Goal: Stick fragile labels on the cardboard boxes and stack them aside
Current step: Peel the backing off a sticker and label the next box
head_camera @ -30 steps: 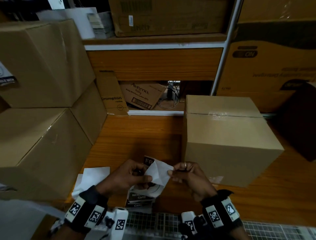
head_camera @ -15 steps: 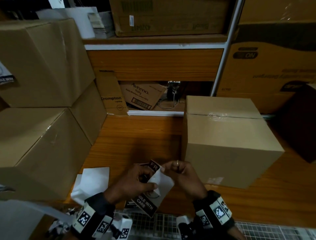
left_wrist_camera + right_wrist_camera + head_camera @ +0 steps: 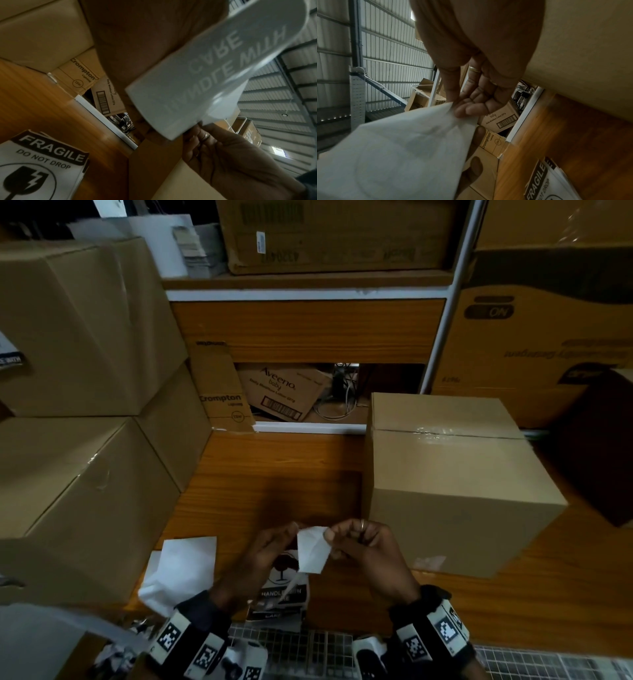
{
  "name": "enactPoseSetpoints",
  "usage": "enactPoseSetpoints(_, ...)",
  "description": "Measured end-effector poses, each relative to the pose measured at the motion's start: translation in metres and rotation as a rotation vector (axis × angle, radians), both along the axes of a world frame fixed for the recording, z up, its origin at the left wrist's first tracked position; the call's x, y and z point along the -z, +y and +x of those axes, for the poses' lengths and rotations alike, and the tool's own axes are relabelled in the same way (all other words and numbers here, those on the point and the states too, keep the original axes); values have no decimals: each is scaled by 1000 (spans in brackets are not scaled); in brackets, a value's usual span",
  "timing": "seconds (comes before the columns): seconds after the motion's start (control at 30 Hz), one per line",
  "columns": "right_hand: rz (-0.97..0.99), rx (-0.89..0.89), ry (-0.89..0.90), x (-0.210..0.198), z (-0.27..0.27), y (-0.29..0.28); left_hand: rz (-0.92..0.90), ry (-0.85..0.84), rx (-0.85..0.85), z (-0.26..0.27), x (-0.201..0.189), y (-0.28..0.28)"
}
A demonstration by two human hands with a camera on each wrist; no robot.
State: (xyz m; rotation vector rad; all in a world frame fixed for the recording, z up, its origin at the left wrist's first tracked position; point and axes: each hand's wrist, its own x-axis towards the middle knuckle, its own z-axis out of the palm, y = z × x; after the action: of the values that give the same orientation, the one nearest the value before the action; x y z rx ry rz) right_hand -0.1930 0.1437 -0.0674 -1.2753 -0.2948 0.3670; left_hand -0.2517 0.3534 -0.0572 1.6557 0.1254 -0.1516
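Note:
Both hands are low in the middle of the head view, over the wooden table. My left hand [image 3: 293, 535] pinches a fragile label [image 3: 284, 571] whose printed face hangs below it. My right hand [image 3: 330, 537] pinches the top corner of the white backing paper [image 3: 312, 553], which is partly peeled off the label. The left wrist view shows the label's back [image 3: 197, 81] with mirrored "HANDLE WITH CARE". The right wrist view shows the pinched backing paper [image 3: 402, 148]. A taped cardboard box [image 3: 445, 484] stands just right of my hands. A stack of fragile labels [image 3: 274, 614] lies under them.
Two large cardboard boxes [image 3: 68, 474] are stacked at the left, the upper box [image 3: 78, 330] carrying a label on its left face. White backing sheets [image 3: 185, 570] lie at the front left. Shelving with more cartons [image 3: 329, 234] stands behind. A wire grid [image 3: 308, 642] runs along the near edge.
My hands have drawn closer together and risen a little. The white backing has come farther off the label, which now hangs lower from my left hand.

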Motion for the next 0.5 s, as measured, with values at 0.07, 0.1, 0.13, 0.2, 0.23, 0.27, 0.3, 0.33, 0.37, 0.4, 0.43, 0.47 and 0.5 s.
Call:
enactPoseSetpoints(0.07, -11, -7, -12, 0, 1, -1, -30, 44, -31, -1, 2, 1)
enactPoseSetpoints(0.1, -16, -6, -13, 1, 1, -2, -75, 50, -58, -1, -2, 0)
enactPoseSetpoints(0.13, -23, -8, -16, 2, 2, -4, -92, 38, -60, -1, -7, -1)
enactPoseSetpoints(0.2, -43, -27, -44, 3, 2, -6, -53, -51, -25, 2, -19, -3)
enactPoseSetpoints(0.23, -53, -42, -67, 1, 1, -6, -26, -110, -5, 3, -24, -5)
enactPoseSetpoints(0.27, -70, -56, -98, 0, 1, -6, 11, -154, 8, 4, -28, -7)
enactPoseSetpoints(0.3, -90, -63, -130, -1, -1, -5, 74, -186, 15, 7, -28, -7)
enactPoseSetpoints(0.33, -113, -61, -165, -1, -1, -4, 144, -199, 31, 10, -25, -8)
enactPoseSetpoints(0.37, -133, -52, -195, -1, -2, -3, 194, -205, 52, 12, -23, -8)
enactPoseSetpoints(0.4, -148, -39, -222, 1, -3, -2, 218, -215, 81, 14, -21, -9)
enactPoseSetpoints(0.43, -164, -26, -244, 2, -3, -1, 239, -216, 102, 15, -19, -9)
enactPoseSetpoints(0.47, -179, -20, -258, 3, -4, 0, 259, -209, 116, 17, -16, -9)
enactPoseSetpoints(0.5, -195, -18, -263, 4, -4, 0, 275, -196, 121, 19, -13, -7)
